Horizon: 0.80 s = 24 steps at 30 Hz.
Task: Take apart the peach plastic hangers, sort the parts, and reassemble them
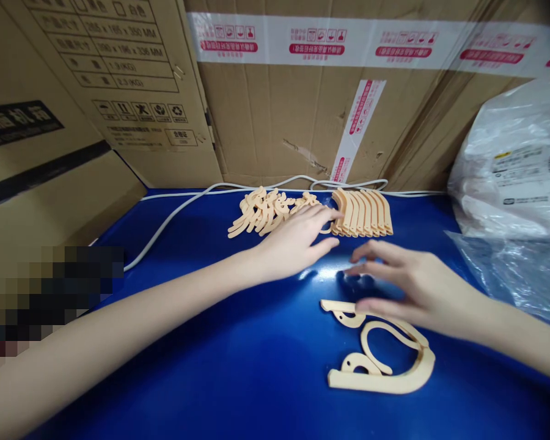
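Observation:
My left hand reaches to the back of the blue table, fingers stretched out between two groups of cream plastic parts. Under and behind it lies a loose pile of small curved hook-like parts, partly hidden by the hand. Its fingertips are at the left end of a neat row of curved arms; whether they touch cannot be made out. My right hand hovers with fingers apart over the upper edge of a cream folding hanger, which lies folded into a curve. The thumb hides part of it.
Cardboard boxes wall off the back and left. A white cable runs along the back edge of the blue table. At right lie a wrapped white package and a clear plastic bag. A blurred-out patch covers the left edge.

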Motion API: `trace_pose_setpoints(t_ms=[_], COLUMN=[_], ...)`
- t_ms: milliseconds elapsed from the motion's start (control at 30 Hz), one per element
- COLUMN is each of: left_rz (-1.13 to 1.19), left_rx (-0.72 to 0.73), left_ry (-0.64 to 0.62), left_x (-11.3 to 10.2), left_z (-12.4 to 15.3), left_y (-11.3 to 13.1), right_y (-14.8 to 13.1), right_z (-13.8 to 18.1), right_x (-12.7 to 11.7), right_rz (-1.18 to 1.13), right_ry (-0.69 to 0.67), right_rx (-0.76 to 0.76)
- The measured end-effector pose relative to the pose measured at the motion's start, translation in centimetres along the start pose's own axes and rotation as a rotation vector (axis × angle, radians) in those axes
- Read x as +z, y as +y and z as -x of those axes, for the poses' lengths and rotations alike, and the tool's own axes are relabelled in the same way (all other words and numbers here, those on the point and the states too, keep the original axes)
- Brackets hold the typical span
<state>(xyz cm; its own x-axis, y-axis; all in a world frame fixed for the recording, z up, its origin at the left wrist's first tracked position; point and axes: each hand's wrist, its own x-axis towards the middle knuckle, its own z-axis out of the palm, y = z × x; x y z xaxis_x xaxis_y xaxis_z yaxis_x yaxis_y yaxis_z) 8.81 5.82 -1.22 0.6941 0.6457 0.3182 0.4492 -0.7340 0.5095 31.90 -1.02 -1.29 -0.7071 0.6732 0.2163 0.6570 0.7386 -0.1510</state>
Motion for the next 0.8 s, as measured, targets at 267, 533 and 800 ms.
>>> trace_pose_setpoints(t_ms=[267, 533, 800], left_rz=[0.484, 0.886, 0.057], left_rx=[-0.36, -0.551, -0.352], left_ry=[-0.127, 0.074, 0.136], left_x=[1.2, 0.0, -1.0], left_z=[4.2, 3.4, 3.5], left_y=[3.8, 4.4, 3.5], right_y=[-2.0, -1.8, -0.9], right_z=[0.4, -2.5, -5.3], right_x=[0.7, -1.3, -0.7], right_rz=[-0.28, -0.044, 0.051], right_ry=[0.085, 0.299, 0.176], right_rx=[0.117, 0.154, 0.051])
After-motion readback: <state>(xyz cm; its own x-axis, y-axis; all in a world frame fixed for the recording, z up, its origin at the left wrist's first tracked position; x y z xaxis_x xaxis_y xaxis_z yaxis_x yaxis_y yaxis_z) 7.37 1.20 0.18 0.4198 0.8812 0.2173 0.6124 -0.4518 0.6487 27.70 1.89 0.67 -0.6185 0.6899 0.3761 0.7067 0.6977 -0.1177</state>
